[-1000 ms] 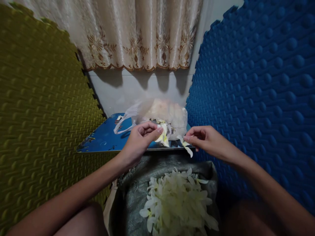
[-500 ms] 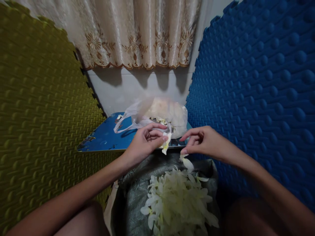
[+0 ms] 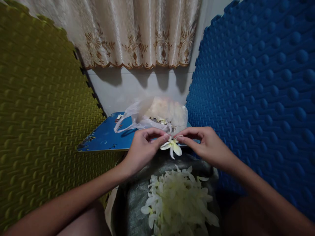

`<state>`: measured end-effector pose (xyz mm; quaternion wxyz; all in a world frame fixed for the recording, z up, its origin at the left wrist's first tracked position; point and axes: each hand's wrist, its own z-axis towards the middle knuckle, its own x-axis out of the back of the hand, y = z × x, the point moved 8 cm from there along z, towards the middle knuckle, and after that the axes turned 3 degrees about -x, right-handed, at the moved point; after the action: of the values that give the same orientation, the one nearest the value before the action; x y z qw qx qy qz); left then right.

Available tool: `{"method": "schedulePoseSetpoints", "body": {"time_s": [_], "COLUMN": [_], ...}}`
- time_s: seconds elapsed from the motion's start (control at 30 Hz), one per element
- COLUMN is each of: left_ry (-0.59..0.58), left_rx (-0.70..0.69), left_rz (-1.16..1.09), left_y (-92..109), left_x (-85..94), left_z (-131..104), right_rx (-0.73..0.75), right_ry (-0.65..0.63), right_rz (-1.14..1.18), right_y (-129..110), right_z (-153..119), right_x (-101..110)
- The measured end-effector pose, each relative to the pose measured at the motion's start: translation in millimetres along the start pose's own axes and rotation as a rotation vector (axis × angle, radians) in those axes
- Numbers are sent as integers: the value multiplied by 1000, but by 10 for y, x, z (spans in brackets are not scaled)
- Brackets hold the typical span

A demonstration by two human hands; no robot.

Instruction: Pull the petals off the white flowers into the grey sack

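Note:
A white flower (image 3: 175,148) with a yellowish middle hangs spread out between my two hands, above the near edge of the blue tabletop (image 3: 112,139). My left hand (image 3: 145,144) is closed in a pinch at the flower's upper left. From the other side my right hand (image 3: 205,142) pinches a thin pale part at its upper right. The fingertips of both hands almost meet. Below them a heap of white and pale yellow petals and flowers (image 3: 178,200) rests on a dark grey-green woven sack (image 3: 135,203).
A translucent plastic bag (image 3: 169,111) with pale contents stands on the tabletop just behind my hands. Upright foam mats, yellow-green (image 3: 44,114) on the left and blue (image 3: 258,91) on the right, flank the space. A beige embroidered curtain (image 3: 137,36) hangs in front of the white wall.
My right hand has moved left and up to meet the left hand. A loose white piece that hung below its fingers is gone from there. The flower now hangs spread out between both hands.

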<state>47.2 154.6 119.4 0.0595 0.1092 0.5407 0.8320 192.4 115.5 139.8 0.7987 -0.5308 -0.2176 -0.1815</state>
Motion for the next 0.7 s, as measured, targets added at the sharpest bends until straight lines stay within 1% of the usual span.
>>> {"method": "schedulePoseSetpoints", "body": {"time_s": [0.07,0.1,0.13,0.17,0.2,0.27,0.3,0.33,0.37,0.4,0.5,0.57,0.63,0.7], "left_ry": [143,190,192,129,5,-329,-470,-554,-583,-567,-423,-354,-322,-308], "left_rx": [-60,-71,-65,-37,5,93,112,113,107,93,46,-30,-115,-181], "left_rz": [-43,-64,-67,-44,-2,97,144,179,203,222,227,188,125,79], "left_y": [4,-10,-35,-68,-110,-199,-223,-228,-219,-198,-100,-2,89,153], "left_x": [153,208,222,178,79,-196,-307,-374,-399,-390,-280,-241,-252,-282], "left_z": [60,80,94,101,91,-25,-108,-173,-207,-207,-116,-66,-61,-83], "right_rx": [-60,-92,-121,-147,-168,-201,-211,-217,-219,-219,-221,-230,-257,-312], "right_ry": [79,108,124,129,127,118,115,113,110,104,70,26,-27,-81], "right_rz": [16,24,34,46,56,65,60,49,35,24,21,41,106,241], "right_y": [106,163,216,258,289,313,310,301,289,278,272,279,286,299], "right_z": [28,42,57,70,80,87,84,79,73,67,56,49,35,11], "right_x": [99,152,200,239,270,307,314,313,302,283,188,100,12,-61]}}
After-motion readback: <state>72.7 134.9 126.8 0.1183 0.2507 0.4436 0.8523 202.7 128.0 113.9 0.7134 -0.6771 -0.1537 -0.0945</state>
